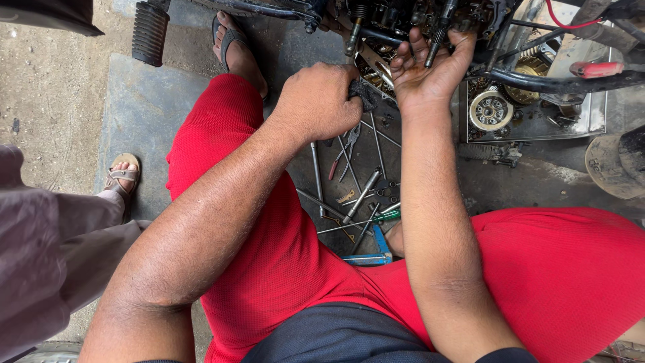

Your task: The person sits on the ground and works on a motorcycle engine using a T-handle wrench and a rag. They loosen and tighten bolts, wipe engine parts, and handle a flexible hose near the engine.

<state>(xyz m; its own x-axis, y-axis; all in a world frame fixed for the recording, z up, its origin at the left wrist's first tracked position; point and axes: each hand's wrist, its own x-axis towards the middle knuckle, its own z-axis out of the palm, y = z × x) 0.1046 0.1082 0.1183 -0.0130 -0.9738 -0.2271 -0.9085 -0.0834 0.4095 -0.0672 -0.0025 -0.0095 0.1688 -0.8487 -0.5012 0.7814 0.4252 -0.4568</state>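
greasy engine (396,27) gripped by the open right hand (426,67); left hand (319,101) fisted on a dark rag (363,94).

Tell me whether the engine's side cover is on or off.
Off. The engine shows bare inner parts between the left hand and right hand, and a round clutch part lies in the metal tray.
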